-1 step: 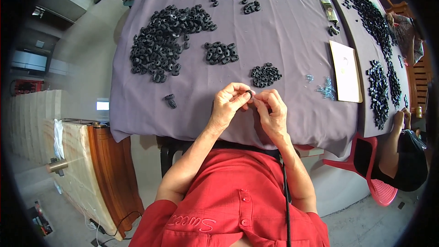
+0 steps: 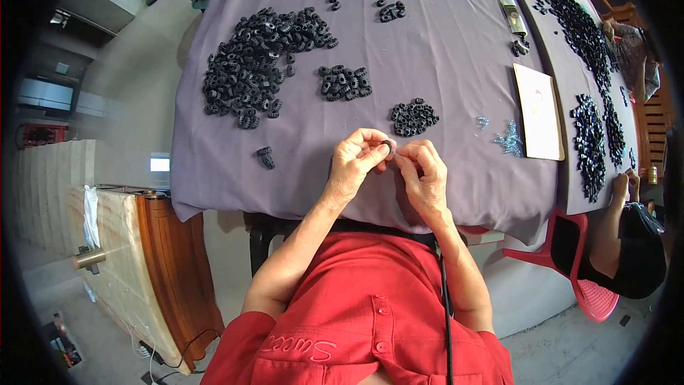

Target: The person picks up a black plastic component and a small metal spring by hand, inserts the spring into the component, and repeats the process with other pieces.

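Note:
Over the near part of the cloth-covered table, my two hands meet at the fingertips. My left hand (image 2: 353,165) pinches a small black ring-shaped part (image 2: 387,144) between thumb and forefinger. My right hand (image 2: 426,180) is closed close beside it, its thumb and forefinger together at the part's edge. Something small and pale may be between those fingertips, too small to name. Just beyond my hands lies a small pile of black ring-shaped parts (image 2: 414,118). To the right are small clear-blue pieces (image 2: 509,139) in a loose cluster.
A big heap of black parts (image 2: 246,64) covers the left of the purple-grey cloth (image 2: 442,50); a smaller group (image 2: 345,83) sits beside it. A pale board (image 2: 539,112) lies at right. Another person's hand (image 2: 627,184) is at the adjoining table, near a pink chair (image 2: 591,292).

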### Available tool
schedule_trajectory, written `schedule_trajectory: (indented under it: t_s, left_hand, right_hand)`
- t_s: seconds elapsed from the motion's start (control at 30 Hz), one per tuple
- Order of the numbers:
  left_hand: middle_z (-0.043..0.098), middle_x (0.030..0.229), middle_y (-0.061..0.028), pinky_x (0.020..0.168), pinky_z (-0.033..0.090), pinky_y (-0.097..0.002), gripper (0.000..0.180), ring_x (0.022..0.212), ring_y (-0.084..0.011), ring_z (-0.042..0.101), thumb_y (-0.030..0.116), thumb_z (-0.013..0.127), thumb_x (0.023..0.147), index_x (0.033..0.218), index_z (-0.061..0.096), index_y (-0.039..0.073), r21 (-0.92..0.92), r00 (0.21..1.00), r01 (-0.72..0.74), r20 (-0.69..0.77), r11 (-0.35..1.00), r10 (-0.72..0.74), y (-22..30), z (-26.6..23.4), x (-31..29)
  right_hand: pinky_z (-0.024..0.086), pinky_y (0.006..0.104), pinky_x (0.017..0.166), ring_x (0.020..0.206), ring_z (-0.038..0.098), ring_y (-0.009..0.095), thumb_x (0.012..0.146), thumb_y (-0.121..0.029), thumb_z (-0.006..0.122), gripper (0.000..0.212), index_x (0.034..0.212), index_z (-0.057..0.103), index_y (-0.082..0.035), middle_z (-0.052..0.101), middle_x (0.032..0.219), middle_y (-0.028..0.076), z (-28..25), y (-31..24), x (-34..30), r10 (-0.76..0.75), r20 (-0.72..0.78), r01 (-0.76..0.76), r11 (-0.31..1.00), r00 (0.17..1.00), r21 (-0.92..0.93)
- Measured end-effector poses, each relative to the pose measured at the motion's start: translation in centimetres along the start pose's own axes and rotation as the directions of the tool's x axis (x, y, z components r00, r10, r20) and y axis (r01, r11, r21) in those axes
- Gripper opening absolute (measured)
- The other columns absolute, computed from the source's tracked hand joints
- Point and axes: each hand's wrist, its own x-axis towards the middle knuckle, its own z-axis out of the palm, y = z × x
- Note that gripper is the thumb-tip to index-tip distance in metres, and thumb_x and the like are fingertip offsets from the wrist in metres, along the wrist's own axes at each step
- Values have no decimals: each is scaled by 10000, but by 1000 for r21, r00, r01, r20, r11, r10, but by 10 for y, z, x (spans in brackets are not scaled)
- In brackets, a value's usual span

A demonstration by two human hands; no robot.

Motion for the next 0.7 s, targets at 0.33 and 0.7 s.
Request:
schedule_trajectory:
  t_s: [0.33, 0.7]
  left_hand:
    - [658, 830, -39, 654, 501, -219, 147, 702, -105, 615, 65, 627, 872, 1017, 630, 41, -156, 992, 67, -94, 986, -82, 0, 8, 1]
    - [662, 820, -44, 571, 464, -196, 123, 631, -83, 574, 54, 657, 854, 973, 643, 27, -55, 994, 66, -84, 996, -71, -6, 4, 1]
  right_hand:
    - [466, 263, 590, 646, 574, 156, 793, 50, 621, 87, 857, 586, 2, 583, 810, 87, 2, 0, -2, 25, -9, -24, 997, 1000, 74]
    - [476, 268, 589, 638, 584, 161, 787, 60, 628, 94, 851, 586, 6, 591, 806, 90, 7, 3, -2, 45, -89, -40, 997, 995, 59]
